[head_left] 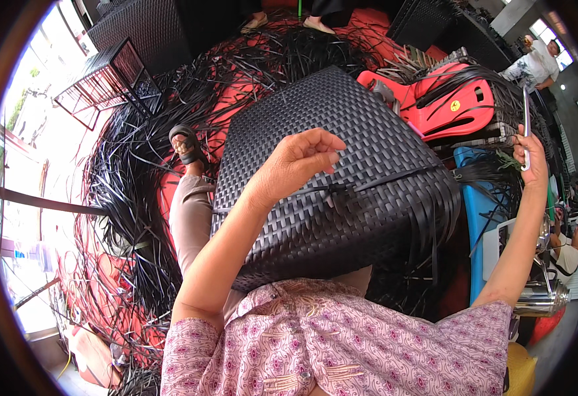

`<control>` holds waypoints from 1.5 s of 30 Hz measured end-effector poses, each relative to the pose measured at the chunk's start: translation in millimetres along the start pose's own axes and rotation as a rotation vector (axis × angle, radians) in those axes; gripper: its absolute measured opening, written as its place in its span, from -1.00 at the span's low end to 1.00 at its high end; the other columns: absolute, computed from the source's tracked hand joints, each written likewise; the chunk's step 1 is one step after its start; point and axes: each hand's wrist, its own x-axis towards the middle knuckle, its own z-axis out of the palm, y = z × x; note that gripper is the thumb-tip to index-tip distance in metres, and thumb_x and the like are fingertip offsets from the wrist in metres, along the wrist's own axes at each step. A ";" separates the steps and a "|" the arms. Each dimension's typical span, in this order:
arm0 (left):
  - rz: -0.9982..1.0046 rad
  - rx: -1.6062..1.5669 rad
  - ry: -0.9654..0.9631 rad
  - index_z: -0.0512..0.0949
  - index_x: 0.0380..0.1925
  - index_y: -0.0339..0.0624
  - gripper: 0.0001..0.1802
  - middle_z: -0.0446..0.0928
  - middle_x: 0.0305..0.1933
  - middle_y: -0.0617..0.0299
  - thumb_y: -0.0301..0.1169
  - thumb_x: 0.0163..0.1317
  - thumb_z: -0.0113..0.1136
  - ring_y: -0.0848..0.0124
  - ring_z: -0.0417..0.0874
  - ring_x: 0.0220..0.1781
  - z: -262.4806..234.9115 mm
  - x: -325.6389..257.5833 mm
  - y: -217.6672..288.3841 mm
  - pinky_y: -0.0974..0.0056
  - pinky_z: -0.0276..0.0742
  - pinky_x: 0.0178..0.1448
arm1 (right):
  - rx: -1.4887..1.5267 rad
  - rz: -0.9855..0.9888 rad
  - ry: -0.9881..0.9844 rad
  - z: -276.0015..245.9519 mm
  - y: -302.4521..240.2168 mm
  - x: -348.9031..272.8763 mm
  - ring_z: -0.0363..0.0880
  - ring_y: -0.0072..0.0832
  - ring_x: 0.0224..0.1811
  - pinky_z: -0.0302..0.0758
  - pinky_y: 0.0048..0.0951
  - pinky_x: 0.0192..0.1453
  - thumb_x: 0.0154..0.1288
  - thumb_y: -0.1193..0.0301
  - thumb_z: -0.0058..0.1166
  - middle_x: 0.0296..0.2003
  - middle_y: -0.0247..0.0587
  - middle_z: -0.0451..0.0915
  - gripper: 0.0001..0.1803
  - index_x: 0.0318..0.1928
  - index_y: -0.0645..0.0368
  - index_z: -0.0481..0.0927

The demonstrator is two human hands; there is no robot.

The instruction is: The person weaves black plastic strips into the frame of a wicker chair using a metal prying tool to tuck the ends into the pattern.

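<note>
Many strips [127, 191], red seat [432, 115] near woven piece [302, 115]; left grip [294, 162] loose, right grip [535, 162] grasping tool [527, 112].

Black basketweave piece [375, 155], red seat [434, 113], purple-patterned shirt [368, 336], seemingly silvery tool [527, 115]

Woven piece [368, 135]: underside hidden; person [319, 25] at top cut off.

Black strips [127, 181] heaped around a woven piece [295, 119] show a weaving workshop.
</note>
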 end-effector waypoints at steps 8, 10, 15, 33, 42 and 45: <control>0.093 -0.015 -0.094 0.61 -0.06 -0.30 -0.79 0.60 -0.23 0.34 -0.45 0.38 0.17 0.58 0.58 -0.18 19.5 29.2 -1.9 0.43 0.53 -0.01 | 0.003 -0.143 0.067 -25.0 -37.5 -5.4 0.38 -0.76 -0.53 0.21 -0.71 -0.58 0.31 0.55 0.15 -0.30 -0.32 0.54 -0.66 0.09 0.22 0.52; 0.131 0.052 -0.136 0.59 -0.01 -0.34 -0.74 0.63 -0.14 0.27 -0.40 0.43 0.14 0.53 0.60 -0.06 41.1 43.9 4.3 0.38 0.52 0.11 | 0.009 -0.203 0.096 -7.3 -61.3 -27.1 0.37 -0.76 -0.53 0.21 -0.70 -0.58 0.30 0.54 0.17 -0.30 -0.33 0.54 -0.65 0.09 0.22 0.52; 0.230 0.010 -0.310 0.40 0.29 -0.33 -0.52 0.49 0.26 0.08 -0.27 0.49 0.07 0.35 0.48 0.30 105.2 73.0 35.1 0.23 0.36 0.40 | 0.063 -0.447 0.073 63.1 -121.2 -72.0 0.37 -0.76 -0.52 0.21 -0.72 -0.59 0.29 0.51 0.17 -0.24 -0.24 0.57 -0.62 0.10 0.31 0.49; 0.705 -0.616 0.074 0.51 0.06 -0.39 -0.65 0.46 -0.19 0.20 -0.30 0.55 -0.08 0.49 0.36 -0.29 -43.7 -70.9 128.5 0.38 0.32 -0.24 | -0.023 -0.150 -0.517 275.1 -23.2 -189.4 0.48 -0.71 -0.49 0.30 -0.72 -0.51 0.44 0.37 0.09 -0.29 -0.26 0.65 -0.71 0.05 0.28 0.57; 0.638 -0.734 0.208 0.48 0.00 -0.36 -0.68 0.33 -0.30 0.25 -0.29 0.58 -0.12 0.51 0.26 -0.35 -69.7 -96.8 89.5 0.41 0.23 -0.28 | -0.609 -0.671 -0.388 331.5 66.2 -217.1 0.65 -0.30 -0.14 0.54 -0.30 -0.01 0.35 0.48 0.07 -0.14 -0.10 0.65 -0.77 -0.02 0.28 0.55; 0.649 -0.727 0.246 0.46 0.02 -0.39 -0.69 0.35 -0.28 0.23 -0.32 0.56 -0.09 0.51 0.29 -0.36 -75.3 -98.4 92.0 0.42 0.25 -0.28 | -0.911 -0.889 -0.401 364.7 81.9 -239.0 0.59 -0.13 0.07 0.43 -0.13 0.21 0.35 0.45 0.04 -0.06 0.02 0.63 -0.76 -0.05 0.32 0.53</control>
